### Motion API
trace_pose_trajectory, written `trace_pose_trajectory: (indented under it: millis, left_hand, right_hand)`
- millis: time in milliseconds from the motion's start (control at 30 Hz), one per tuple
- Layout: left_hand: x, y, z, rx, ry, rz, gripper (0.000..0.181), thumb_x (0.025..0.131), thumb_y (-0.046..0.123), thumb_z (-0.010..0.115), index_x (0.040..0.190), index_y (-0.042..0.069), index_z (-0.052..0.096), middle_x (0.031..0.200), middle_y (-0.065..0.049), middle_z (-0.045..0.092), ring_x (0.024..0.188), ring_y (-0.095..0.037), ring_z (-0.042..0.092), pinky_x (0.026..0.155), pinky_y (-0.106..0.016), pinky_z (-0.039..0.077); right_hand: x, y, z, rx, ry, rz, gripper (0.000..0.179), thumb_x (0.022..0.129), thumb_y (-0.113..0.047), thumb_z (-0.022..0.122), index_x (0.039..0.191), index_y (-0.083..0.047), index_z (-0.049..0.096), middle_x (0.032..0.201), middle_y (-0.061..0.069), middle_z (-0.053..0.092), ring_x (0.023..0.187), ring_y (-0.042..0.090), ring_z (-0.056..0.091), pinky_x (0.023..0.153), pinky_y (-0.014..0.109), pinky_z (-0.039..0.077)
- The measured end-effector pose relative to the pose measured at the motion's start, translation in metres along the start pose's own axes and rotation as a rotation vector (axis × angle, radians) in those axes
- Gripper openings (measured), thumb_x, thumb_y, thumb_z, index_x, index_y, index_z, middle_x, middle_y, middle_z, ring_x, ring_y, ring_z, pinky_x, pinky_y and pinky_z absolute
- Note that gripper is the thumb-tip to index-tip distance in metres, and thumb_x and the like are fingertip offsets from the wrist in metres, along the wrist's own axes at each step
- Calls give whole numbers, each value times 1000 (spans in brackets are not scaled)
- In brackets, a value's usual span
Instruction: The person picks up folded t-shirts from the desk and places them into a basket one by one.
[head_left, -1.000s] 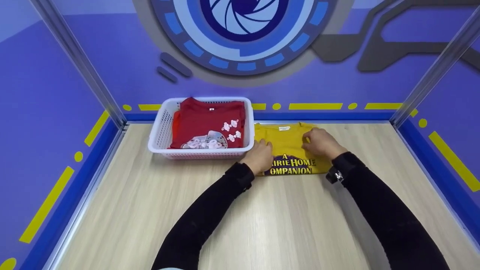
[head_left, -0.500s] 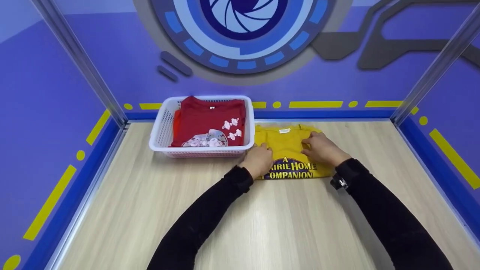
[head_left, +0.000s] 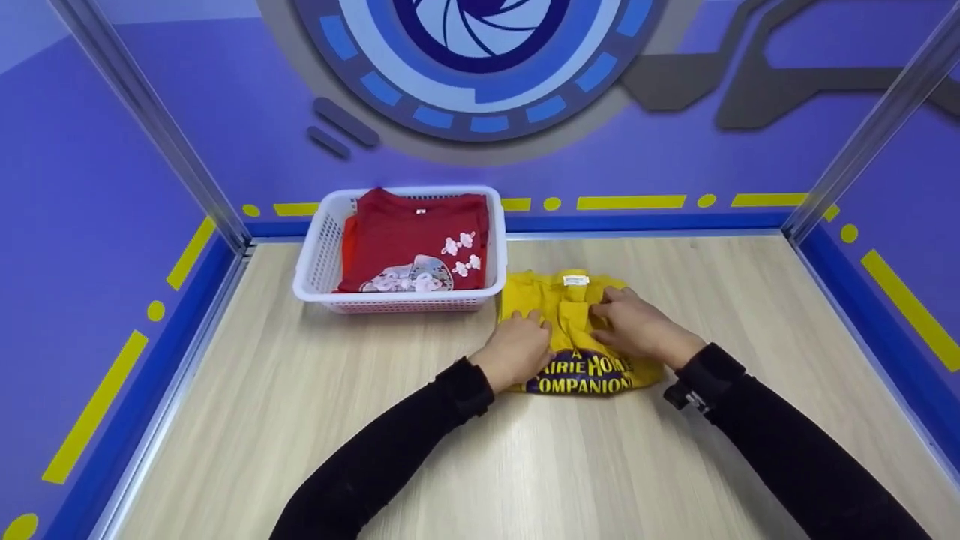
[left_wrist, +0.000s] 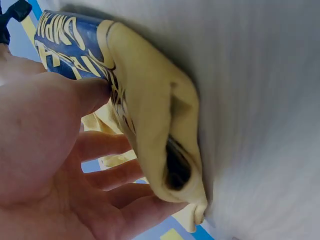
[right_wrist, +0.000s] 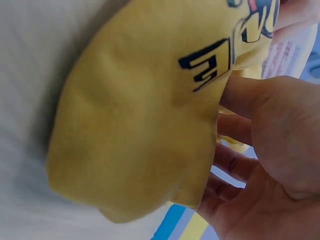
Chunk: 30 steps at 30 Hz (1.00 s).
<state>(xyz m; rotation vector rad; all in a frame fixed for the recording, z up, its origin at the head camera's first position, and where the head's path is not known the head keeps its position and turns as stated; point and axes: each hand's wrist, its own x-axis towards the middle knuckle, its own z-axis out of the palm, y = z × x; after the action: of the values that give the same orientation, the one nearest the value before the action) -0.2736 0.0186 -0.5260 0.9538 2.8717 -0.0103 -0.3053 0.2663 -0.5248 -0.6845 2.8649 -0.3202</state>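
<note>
A folded yellow T-shirt (head_left: 577,334) lies on the table right of the basket, its collar tag facing up and dark lettering along its near part. The cloth is bunched in the middle. My left hand (head_left: 517,349) pinches its left side; in the left wrist view the thumb presses the print and the fingers reach behind the fabric. On the other side, my right hand (head_left: 641,326) pinches the shirt, with fingertips partly hidden by yellow cloth (right_wrist: 135,110) in the right wrist view. A rolled sleeve-like opening (left_wrist: 177,165) shows at the shirt's left edge.
A white plastic basket (head_left: 319,295) stands at the back left, close to the shirt. Inside it lie a folded dark red T-shirt (head_left: 409,240) and an orange garment (head_left: 349,255). Purple-blue panels (head_left: 600,165) wall the light wood table (head_left: 300,390) at the back and sides.
Both hands have drawn the yellow T-shirt toward the person, away from the back wall. Its fabric, flat before, is now bunched and creased. The basket has stayed put.
</note>
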Motion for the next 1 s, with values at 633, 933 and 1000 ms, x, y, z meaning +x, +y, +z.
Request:
trace_pose_trajectory:
  millis: [633, 933, 1000]
  left_hand:
    - [-77, -11, 10, 33, 140, 43, 61, 108, 58, 65, 137, 4, 73, 122, -18, 75, 95, -32, 76, 83, -45, 67]
    - [-101, -15, 17, 29, 154, 23, 61, 107, 60, 64, 132, 6, 73, 119, -16, 75, 91, -29, 76, 80, -43, 68]
    - [-104, -15, 20, 46, 160, 16, 62, 108, 61, 62, 135, 6, 72, 122, -17, 75, 94, -30, 76, 82, -43, 68]
  right_hand:
    - [-38, -31, 17, 65, 99, -52, 42, 98, -35, 86, 129, -8, 80, 112, 5, 61, 101, 25, 50, 78, 34, 41]
    - [-52, -35, 28, 83, 129, 35, 42, 96, -40, 88, 125, -11, 81, 105, 4, 57, 98, 25, 51, 81, 37, 43]
    - [-54, -36, 30, 99, 140, 60, 43, 96, -40, 87, 127, -11, 81, 104, 4, 57, 98, 26, 52, 82, 38, 44]
